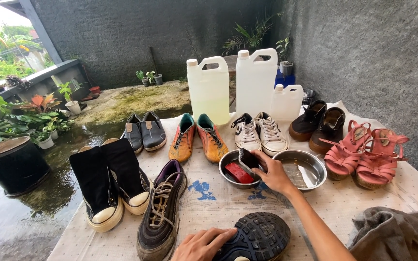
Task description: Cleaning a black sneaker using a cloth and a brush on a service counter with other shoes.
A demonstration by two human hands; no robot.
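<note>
A cloth-covered table (pixel 209 198) is filling the view, with three white jugs (pixel 255 79) standing at its twelve o'clock edge and pairs of shoes ranged across it: black high-tops (pixel 110 186) at nine o'clock, orange cleats (pixel 197 137) and white sneakers (pixel 260 133) nearer the middle, pink sandals (pixel 364 154) at three o'clock, a grey rag (pixel 395 234) at five. The person's left hand (pixel 201 244) is pressing flat on an upturned dark shoe (pixel 260 237) at six o'clock, sole up, holding it steady. The right hand (pixel 272 171) is reaching to one o'clock, fingers closed around a dark brush (pixel 248 158) over the left steel bowl (pixel 228 178), where a red block (pixel 239 173) is lying. To my eye the brush is being loaded for scrubbing; next it wants carrying back to the sole without dripping, the left hand gripping firm
</note>
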